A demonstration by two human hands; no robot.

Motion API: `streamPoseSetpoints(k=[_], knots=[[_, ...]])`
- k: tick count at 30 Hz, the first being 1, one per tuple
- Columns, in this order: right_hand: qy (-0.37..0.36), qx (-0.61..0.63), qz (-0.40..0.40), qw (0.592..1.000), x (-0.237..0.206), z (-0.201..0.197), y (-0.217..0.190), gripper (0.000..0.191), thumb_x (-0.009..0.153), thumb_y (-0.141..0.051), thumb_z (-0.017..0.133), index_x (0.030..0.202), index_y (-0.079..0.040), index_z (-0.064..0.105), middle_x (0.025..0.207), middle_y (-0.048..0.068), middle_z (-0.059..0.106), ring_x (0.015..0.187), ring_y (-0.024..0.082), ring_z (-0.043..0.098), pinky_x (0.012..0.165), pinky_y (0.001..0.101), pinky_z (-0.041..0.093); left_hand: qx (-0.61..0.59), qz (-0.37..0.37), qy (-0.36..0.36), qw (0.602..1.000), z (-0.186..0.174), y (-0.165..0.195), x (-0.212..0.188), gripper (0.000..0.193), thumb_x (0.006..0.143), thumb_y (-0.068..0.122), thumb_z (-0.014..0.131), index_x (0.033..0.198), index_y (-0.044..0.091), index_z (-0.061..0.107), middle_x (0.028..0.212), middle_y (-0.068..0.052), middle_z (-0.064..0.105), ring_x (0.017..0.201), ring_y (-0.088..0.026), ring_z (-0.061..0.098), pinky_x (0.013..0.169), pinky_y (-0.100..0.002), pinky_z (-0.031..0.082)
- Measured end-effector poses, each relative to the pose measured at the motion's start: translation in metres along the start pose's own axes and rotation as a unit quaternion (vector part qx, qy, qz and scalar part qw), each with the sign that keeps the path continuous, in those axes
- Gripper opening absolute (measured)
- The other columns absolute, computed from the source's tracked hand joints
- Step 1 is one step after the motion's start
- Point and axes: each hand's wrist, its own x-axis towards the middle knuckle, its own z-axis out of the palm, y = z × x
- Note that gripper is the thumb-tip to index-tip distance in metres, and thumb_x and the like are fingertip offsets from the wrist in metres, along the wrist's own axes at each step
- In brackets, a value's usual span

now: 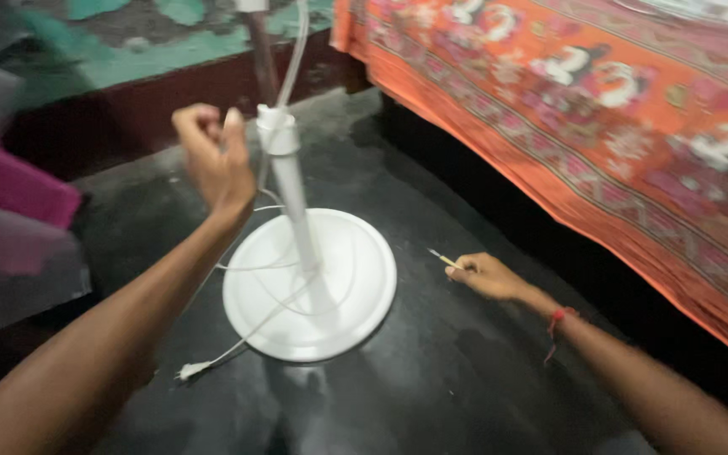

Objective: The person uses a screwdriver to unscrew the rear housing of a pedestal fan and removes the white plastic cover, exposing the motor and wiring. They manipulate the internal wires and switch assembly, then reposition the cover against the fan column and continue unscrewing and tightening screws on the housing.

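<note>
White plastic fan stand [309, 282]: round base flat on dark floor [448, 371], slim pole upright at its centre. Thin white cord [250, 337] loops over the base, plug [189, 369] on the floor beside it. Left hand [211, 156] raised beside the pole top, fingers curled, pinching the cord. Right hand [484, 274] low on the floor, closed around a small screwdriver [443, 258]. Orange patterned bedcover [600, 109] hangs to the right.

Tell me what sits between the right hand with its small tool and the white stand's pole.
Only the stand's own round white base and loose white cord lie between the right hand, gripping a thin tool low on the dark floor, and the pole. The left hand is beside the pole's collar, on its far side.
</note>
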Motion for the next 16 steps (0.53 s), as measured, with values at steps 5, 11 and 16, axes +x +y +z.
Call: streamPoseSetpoints(k=[5, 11, 16], knots=[[-0.047, 0.029, 0.010, 0.998, -0.043, -0.038, 0.010, 0.031, 0.100, -0.032, 0.056, 0.097, -0.008, 0.075, 0.067, -0.004, 0.061, 0.058, 0.006, 0.056, 0.054, 0.0252, 0.046, -0.025, -0.101, -0.145, 0.984, 0.002, 0.002, -0.056, 0.014, 0.104, 0.017, 0.065, 0.103, 0.004, 0.060, 0.083, 0.001, 0.060, 0.075, -0.007, 0.055, 0.068, -0.025, 0.047], [-0.006, -0.029, 0.043, 0.999, -0.104, -0.086, 0.007, 0.026, 0.100, -0.030, 0.064, 0.095, -0.007, 0.075, 0.069, -0.002, 0.065, 0.061, 0.006, 0.057, 0.057, 0.0263, 0.047, -0.091, -0.071, -0.335, 0.935, 0.039, 0.028, -0.115, 0.013, 0.107, 0.015, 0.062, 0.103, 0.003, 0.065, 0.081, -0.001, 0.064, 0.074, -0.008, 0.061, 0.067, -0.025, 0.047], [0.029, -0.116, 0.048, 0.992, -0.212, -0.126, -0.006, 0.021, 0.098, -0.026, 0.068, 0.099, -0.007, 0.077, 0.074, 0.000, 0.060, 0.071, 0.006, 0.051, 0.066, 0.0271, 0.046, -0.134, -0.040, -0.485, 0.863, 0.104, 0.076, -0.187, 0.014, 0.103, 0.015, 0.063, 0.102, 0.005, 0.072, 0.080, -0.007, 0.073, 0.076, -0.013, 0.069, 0.071, -0.028, 0.053]])
